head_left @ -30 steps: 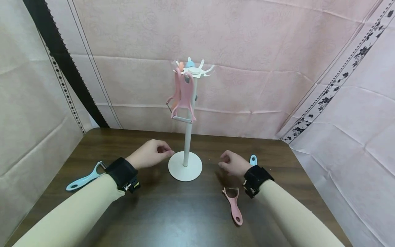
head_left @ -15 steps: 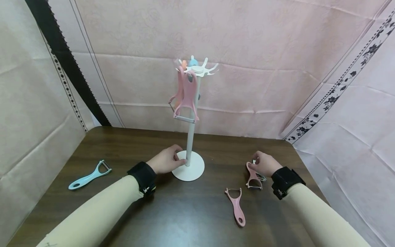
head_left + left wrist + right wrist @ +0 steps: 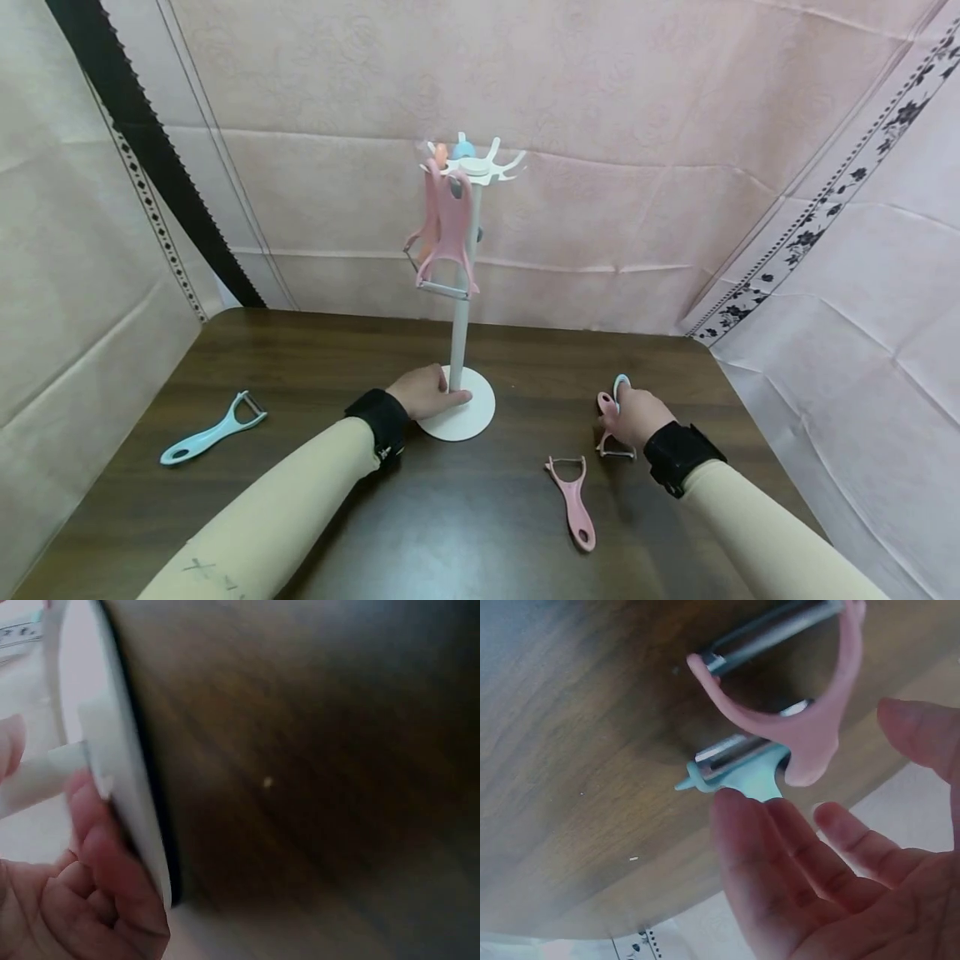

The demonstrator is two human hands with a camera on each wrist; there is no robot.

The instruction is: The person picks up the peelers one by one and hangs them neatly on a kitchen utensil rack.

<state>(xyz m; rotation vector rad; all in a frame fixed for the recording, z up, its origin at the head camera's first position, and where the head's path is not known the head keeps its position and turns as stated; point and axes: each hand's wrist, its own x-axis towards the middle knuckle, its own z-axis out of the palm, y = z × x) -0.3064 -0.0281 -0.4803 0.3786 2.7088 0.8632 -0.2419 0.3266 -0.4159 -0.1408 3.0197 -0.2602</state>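
The left hand is at the foot of a white hook stand, its thumb and fingers around the pole just above the round base. Over at the right, the right hand reaches down to two overlapping Y-shaped peelers. One is a pink peeler, the other a light blue peeler beneath it. Fingertips of the right hand touch or nearly touch the blue one, while the thumb stays apart. The head view shows only parts of both peelers around the hand.
Pink peelers hang from the stand's left hooks, with orange and blue handle ends at the top. Another pink peeler lies front right on the brown table. A light blue peeler lies at the left. Pale cloth surrounds the table.
The left hand has moved right from beside the base to the pole. The right hand has moved right, then closer over the overlapping pink and blue peelers.
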